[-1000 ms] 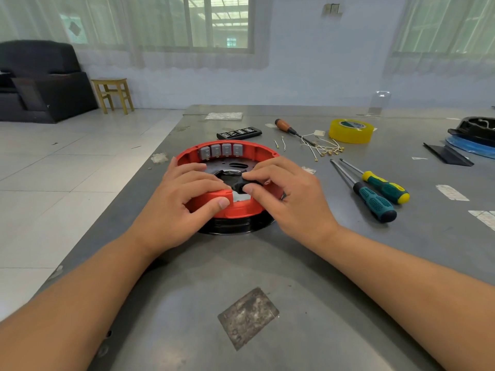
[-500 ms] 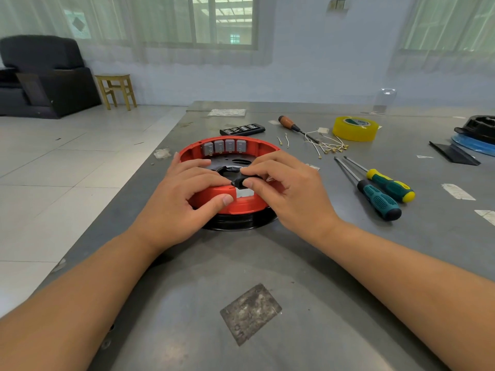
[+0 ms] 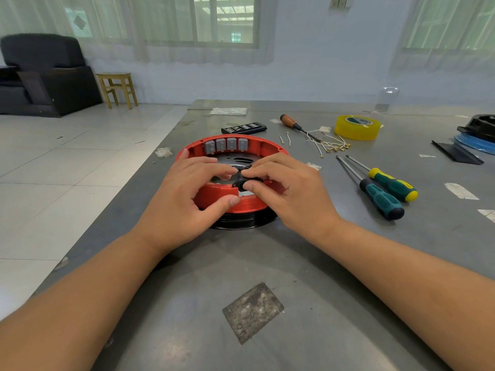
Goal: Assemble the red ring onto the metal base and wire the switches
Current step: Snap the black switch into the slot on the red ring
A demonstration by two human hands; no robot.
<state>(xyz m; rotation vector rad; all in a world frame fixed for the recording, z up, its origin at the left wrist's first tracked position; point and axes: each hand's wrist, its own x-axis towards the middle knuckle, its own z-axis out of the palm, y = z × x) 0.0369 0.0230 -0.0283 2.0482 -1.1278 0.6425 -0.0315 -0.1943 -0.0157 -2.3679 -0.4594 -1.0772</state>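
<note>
The red ring (image 3: pixel 263 145) sits on the black-rimmed metal base (image 3: pixel 241 223) in the middle of the grey table. Several grey switches (image 3: pixel 226 144) line its far inner wall. My left hand (image 3: pixel 184 202) grips the ring's near wall, thumb on the outside, fingers reaching inside. My right hand (image 3: pixel 292 194) pinches a small black part (image 3: pixel 245 180) at the ring's near inner edge, thumb and forefinger closed on it. Short white wires with brass terminals (image 3: pixel 332 145) lie loose to the right behind the ring.
Two green-handled screwdrivers (image 3: pixel 383 194) lie right of my right hand. A wooden-handled screwdriver (image 3: pixel 290 121), a yellow tape roll (image 3: pixel 357 127) and a black bit case (image 3: pixel 243 128) lie farther back. Black and blue parts (image 3: pixel 476 135) sit at the far right. The table's left edge (image 3: pixel 150 167) runs close beside the ring.
My right hand's fingers have shifted slightly on the black part near the ring's inner edge. My left hand keeps its hold on the ring. The head view rose a little.
</note>
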